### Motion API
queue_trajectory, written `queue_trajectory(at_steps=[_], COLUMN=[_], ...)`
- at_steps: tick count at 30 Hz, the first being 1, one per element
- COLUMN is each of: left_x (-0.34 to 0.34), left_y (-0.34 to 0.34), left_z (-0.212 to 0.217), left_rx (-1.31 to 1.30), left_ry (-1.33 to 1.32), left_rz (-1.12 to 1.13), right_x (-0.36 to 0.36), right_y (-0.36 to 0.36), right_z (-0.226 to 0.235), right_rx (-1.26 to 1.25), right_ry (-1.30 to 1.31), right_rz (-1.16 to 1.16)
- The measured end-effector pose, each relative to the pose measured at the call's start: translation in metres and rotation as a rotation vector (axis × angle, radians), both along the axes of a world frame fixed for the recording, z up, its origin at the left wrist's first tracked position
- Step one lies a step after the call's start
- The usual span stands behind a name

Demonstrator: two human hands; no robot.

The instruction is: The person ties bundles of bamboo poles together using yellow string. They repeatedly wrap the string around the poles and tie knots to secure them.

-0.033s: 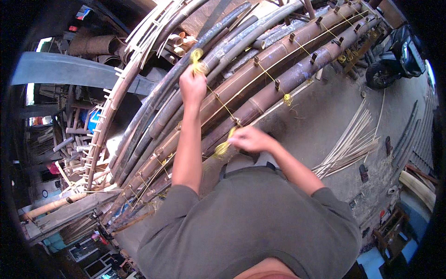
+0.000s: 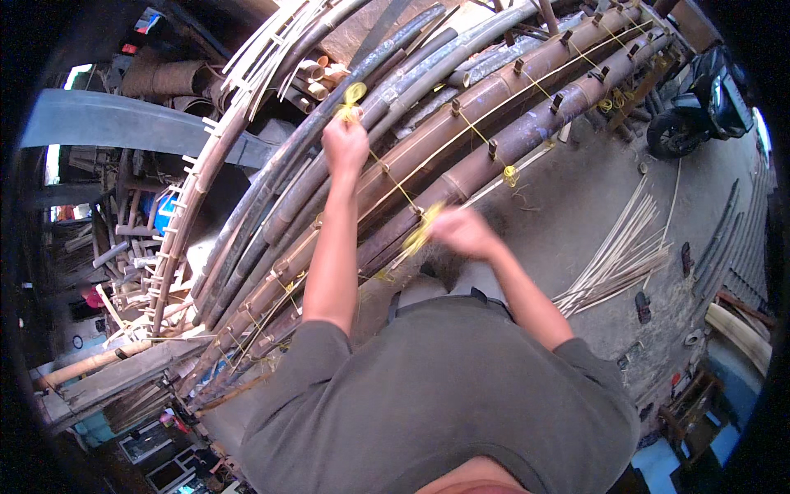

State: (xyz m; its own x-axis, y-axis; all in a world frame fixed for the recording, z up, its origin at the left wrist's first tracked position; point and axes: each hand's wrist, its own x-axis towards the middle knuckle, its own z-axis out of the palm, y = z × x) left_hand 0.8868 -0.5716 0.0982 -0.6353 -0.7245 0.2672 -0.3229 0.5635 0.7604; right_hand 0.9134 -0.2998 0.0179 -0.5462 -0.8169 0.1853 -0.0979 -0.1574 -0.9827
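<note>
1. A long row of thick bamboo poles (image 2: 461,140), brown and grey, lies side by side and runs from lower left to upper right; small dark pegs stand along the poles.
2. A parked motorcycle (image 2: 699,107) stands at the upper right on the concrete floor (image 2: 576,206).
3. A bundle of thin pale bamboo strips (image 2: 617,263) lies fanned out on the floor, well apart from the poles.
4. The left hand (image 2: 346,144) is raised over the poles, closed around a loop of yellow cord (image 2: 387,177).
5. The right hand (image 2: 461,230) is lower and near the body, fingers curled shut on the other end of the cord at the poles' near edge.
6. The cord runs taut between both hands, across the poles.
</note>
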Motion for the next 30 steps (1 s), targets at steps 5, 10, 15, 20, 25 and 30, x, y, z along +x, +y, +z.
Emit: queue_trajectory(at_steps=[5, 10, 15, 20, 25, 30], left_x=[-0.005, 0.068, 0.216, 0.249, 0.277, 0.252], left_y=[-0.029, -0.057, -0.079, -0.006, -0.041, -0.011], left_z=[-0.089, -0.046, -0.018, -0.046, -0.156, -0.06], left_rx=[-0.079, -0.075, -0.103, 0.086, 0.341, 0.152], left_ry=[-0.41, -0.269, -0.413, -0.735, 0.145, -0.443], left_rz=[0.042, -0.197, -0.332, -0.332, -0.298, -0.242], right_x=[-0.061, 0.073, 0.181, 0.183, 0.18, 0.088], right_y=[0.137, 0.047, -0.044, -0.148, -0.23, -0.251], right_z=[-0.093, -0.05, -0.032, 0.025, 0.128, 0.067], right_rx=[-0.885, -0.164, 0.018, -0.425, 0.41, 0.934], right_ry=[-1.307, -1.538, -1.624, -0.898, 0.501, 0.843], right_rz=[-0.784, -0.627, 0.278, -0.693, 0.217, 0.009])
